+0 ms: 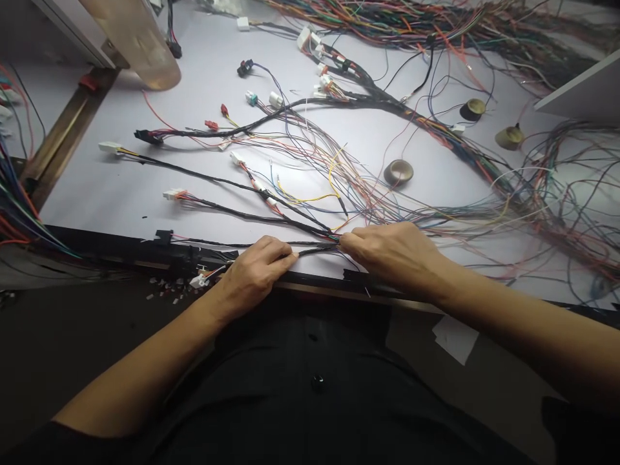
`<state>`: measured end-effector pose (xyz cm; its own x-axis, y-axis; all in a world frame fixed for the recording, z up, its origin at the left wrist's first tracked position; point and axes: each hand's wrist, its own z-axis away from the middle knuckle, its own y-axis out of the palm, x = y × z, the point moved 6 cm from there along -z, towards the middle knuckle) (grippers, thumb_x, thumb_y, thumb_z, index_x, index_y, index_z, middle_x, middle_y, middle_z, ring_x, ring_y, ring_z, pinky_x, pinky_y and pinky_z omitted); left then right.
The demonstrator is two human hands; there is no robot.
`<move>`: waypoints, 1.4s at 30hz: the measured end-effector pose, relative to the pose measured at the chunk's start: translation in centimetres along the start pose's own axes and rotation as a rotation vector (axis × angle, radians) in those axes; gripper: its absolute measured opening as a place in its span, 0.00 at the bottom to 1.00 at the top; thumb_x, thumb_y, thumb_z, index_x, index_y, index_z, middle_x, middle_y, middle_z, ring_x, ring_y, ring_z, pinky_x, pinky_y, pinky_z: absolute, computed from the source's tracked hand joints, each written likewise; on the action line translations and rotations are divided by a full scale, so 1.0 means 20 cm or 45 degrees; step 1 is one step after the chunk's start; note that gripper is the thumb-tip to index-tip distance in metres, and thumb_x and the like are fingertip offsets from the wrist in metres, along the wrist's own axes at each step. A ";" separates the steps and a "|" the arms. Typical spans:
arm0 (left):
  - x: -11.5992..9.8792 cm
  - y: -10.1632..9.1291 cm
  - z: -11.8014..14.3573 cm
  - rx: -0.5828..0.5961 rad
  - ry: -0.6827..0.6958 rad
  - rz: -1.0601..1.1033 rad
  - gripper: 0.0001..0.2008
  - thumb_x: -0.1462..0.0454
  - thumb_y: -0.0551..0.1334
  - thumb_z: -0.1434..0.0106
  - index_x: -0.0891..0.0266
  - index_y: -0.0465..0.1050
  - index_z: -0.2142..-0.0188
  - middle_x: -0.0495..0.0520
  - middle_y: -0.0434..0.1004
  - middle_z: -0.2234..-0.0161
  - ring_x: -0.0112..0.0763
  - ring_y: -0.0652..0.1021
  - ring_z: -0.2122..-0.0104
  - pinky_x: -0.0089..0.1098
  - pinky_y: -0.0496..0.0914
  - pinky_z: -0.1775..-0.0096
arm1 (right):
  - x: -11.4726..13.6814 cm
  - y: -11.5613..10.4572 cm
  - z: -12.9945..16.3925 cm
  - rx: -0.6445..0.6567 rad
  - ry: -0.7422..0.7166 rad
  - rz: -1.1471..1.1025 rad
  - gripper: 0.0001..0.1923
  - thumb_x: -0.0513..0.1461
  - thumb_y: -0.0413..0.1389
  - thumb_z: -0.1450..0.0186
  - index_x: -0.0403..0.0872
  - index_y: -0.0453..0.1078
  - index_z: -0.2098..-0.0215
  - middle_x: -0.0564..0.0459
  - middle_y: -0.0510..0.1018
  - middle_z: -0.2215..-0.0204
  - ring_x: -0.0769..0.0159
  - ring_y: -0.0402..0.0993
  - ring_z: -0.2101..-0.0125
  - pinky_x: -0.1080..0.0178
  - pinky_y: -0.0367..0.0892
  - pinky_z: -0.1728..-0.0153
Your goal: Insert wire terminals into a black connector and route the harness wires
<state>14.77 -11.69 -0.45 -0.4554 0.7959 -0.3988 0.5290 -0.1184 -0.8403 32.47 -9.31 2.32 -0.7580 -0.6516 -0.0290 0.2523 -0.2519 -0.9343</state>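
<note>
Near the table's front edge, my left hand (261,268) is closed around a black-wrapped wire branch (314,250). A white connector (199,281) with short wires pokes out on the far side of that hand. My right hand (387,252) is closed on the wire bundle (334,237) where several black-taped branches come together; its fingertips hide the joint. From there, branches run left to a white connector (174,194), a longer white connector (110,148) and a black connector (165,237). Loose thin wires (436,216) spread out beyond my right hand.
A second taped harness (378,97) with white connectors lies across the back. Wires are heaped (387,22) along the far edge. Three small round cups (398,172) stand at the right. A clear cylinder (155,58) leans at the back left. White scraps (169,290) lie below the edge.
</note>
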 end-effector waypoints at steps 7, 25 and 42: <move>-0.01 -0.02 -0.02 0.017 0.053 0.021 0.13 0.75 0.51 0.35 0.67 0.69 0.55 0.60 0.73 0.62 0.35 0.69 0.60 0.36 0.70 0.58 | 0.02 -0.04 -0.05 0.082 -0.049 -0.012 0.10 0.30 0.44 0.33 0.46 0.66 0.62 0.51 0.77 0.69 0.68 0.68 0.74 0.63 0.43 0.78; -0.02 -0.02 -0.04 0.090 0.104 -0.026 0.12 0.73 0.50 0.33 0.69 0.70 0.57 0.60 0.74 0.63 0.34 0.70 0.62 0.35 0.72 0.60 | 0.03 -0.08 -0.12 0.099 -0.198 -0.016 0.07 0.31 0.47 0.36 0.47 0.64 0.67 0.54 0.72 0.76 0.71 0.59 0.81 0.62 0.39 0.79; -0.01 -0.01 -0.02 0.085 0.114 -0.018 0.12 0.73 0.50 0.34 0.67 0.69 0.56 0.60 0.74 0.62 0.35 0.70 0.61 0.36 0.72 0.60 | 0.04 -0.11 -0.13 0.121 -0.282 0.113 0.09 0.30 0.47 0.34 0.46 0.65 0.69 0.53 0.72 0.78 0.72 0.52 0.83 0.62 0.39 0.78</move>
<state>15.11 -11.50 -0.09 -0.3947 0.8474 -0.3551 0.4728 -0.1440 -0.8693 29.66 -7.47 3.45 -0.5828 -0.8123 -0.0213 0.3754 -0.2459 -0.8937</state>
